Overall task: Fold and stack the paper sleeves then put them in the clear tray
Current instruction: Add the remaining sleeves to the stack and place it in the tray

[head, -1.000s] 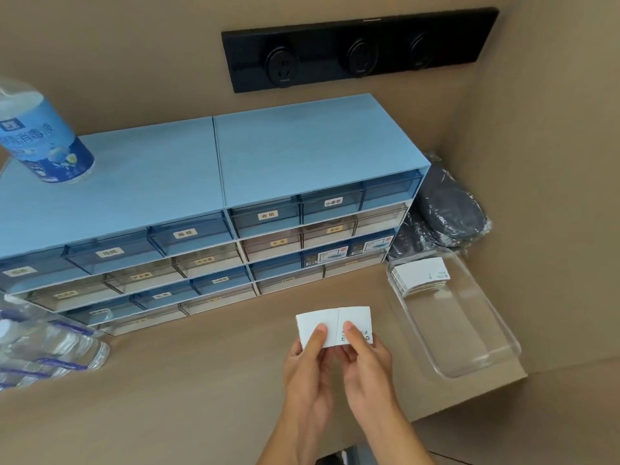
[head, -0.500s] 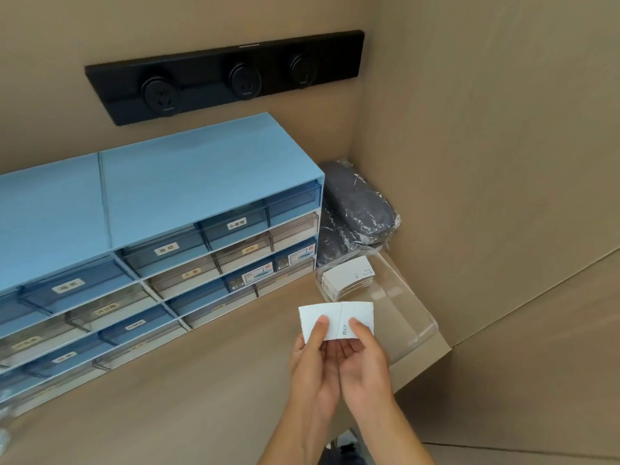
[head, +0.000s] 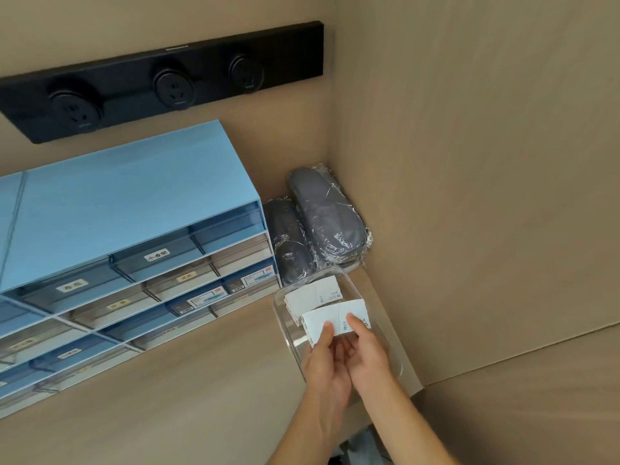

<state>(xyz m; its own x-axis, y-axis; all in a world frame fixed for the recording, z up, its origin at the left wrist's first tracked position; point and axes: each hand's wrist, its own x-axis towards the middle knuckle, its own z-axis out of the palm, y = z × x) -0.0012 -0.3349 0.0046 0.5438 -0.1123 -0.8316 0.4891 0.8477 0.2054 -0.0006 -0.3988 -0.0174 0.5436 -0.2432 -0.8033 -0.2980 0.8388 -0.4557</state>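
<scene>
Left hand: the left hand (head: 327, 367) pinches the near-left part of a white paper sleeve (head: 335, 319), thumb on top, fingers closed beneath it.
Right hand: the right hand (head: 367, 355) grips the same sleeve at its near-right part, thumb pressed on the printed face.
Held sleeve: flat, with a crease down its middle, tilted, held over the clear tray (head: 278, 302), just near of the stack inside it; whether it touches that stack cannot be told.
Stack: folded white sleeves (head: 313, 297) lie piled in the far end of the tray.
Surface: a tan counter (head: 188, 374) carries the tray at its right end, close to the side wall.
Drawer unit: a blue cabinet (head: 127, 209) of small labelled drawers stands on the counter to the left, against the back wall.
Wrapped bundles: two grey items in clear film (head: 323, 218) sit in the far right corner, between cabinet and side wall, just beyond the tray.
Room: tan walls meet at the corner; a black socket strip (head: 161, 82) with three round outlets is fixed to the back wall above the cabinet.
</scene>
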